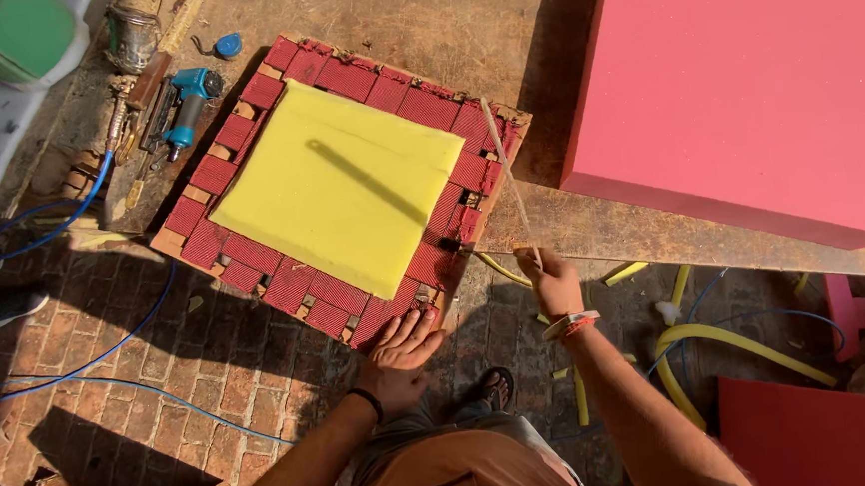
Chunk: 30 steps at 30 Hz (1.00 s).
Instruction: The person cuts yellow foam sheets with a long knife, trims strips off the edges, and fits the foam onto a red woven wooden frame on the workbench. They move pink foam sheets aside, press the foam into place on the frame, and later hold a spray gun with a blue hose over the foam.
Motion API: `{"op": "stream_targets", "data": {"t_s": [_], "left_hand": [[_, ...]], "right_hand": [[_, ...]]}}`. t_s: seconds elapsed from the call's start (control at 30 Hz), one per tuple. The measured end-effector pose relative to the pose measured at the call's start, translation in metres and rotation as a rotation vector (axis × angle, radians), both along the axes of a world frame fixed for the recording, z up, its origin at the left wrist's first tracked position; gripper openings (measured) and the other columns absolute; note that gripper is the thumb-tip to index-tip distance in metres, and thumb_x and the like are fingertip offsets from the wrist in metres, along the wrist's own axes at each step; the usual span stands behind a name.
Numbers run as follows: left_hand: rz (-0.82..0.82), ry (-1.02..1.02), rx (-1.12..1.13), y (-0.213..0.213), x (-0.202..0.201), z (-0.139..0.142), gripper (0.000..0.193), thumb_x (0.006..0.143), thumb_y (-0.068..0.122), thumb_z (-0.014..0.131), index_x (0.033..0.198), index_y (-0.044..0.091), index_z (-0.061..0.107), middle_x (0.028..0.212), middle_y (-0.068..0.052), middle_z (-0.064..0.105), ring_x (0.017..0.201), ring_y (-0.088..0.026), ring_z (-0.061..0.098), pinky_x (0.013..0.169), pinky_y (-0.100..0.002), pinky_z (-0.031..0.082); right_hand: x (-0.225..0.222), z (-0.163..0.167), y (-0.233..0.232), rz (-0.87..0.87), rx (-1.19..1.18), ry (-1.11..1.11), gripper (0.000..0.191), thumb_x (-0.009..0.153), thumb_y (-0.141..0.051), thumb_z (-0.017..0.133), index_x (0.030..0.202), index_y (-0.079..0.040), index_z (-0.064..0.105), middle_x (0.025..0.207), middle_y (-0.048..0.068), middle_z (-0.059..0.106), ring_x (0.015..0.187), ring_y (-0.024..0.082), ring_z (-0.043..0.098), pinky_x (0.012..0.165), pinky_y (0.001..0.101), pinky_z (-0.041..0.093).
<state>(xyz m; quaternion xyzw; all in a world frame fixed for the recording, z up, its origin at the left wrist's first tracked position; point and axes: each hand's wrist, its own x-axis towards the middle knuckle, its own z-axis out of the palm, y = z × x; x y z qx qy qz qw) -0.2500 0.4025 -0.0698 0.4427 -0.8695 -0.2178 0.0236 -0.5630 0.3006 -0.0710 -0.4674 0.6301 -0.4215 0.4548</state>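
Note:
A square seat frame [218,171] woven with red webbing lies tilted on a worn wooden workbench [439,22], part of it overhanging the bench edge. A yellow foam sheet [339,184] lies on the frame. My left hand [404,350] rests flat, fingers apart, on the frame's near corner. My right hand [553,281] grips a thin wooden stick [508,173] that slants up over the frame's right edge; its shadow falls across the foam.
A thick pink foam block [743,84] fills the bench's right side. A blue pneumatic stapler [187,103] and its blue air hose [70,210] lie at the left. Yellow foam strips [698,337] and red foam [815,440] lie on the brick floor.

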Motion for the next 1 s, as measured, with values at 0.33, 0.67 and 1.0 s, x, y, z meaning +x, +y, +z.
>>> {"op": "stream_targets", "data": {"t_s": [0.33,0.67,1.0], "left_hand": [[0.038,0.004,0.037,0.015,0.025,-0.008,0.071,0.083,0.013,0.064,0.152,0.016,0.046,0.163,-0.014,0.034,0.153,-0.036,0.025,0.124,-0.055,0.013],[-0.16,-0.036,0.206,0.026,0.098,-0.009,0.069,0.091,0.002,0.06,0.156,0.019,0.045,0.17,-0.01,0.024,0.157,-0.035,0.016,0.124,-0.057,0.011],[-0.032,-0.491,0.21,-0.056,0.226,0.028,0.081,0.092,-0.004,0.06,0.152,0.048,0.042,0.169,0.013,0.019,0.155,-0.021,0.015,0.125,-0.048,0.022]], "right_hand": [[0.079,0.011,-0.169,0.312,-0.202,1.021,0.033,0.105,-0.036,0.054,0.131,-0.023,0.068,0.121,0.01,0.069,0.114,0.032,0.061,0.096,0.05,0.05],[0.067,-0.002,-0.101,0.272,-0.25,1.09,0.036,0.098,-0.029,0.058,0.133,-0.026,0.067,0.113,0.005,0.066,0.106,0.031,0.061,0.095,0.0492,0.049],[0.101,-0.012,-0.049,0.105,0.05,0.808,0.031,0.103,-0.034,0.055,0.116,-0.011,0.073,0.109,0.014,0.072,0.096,0.038,0.07,0.082,0.0505,0.056]]}}
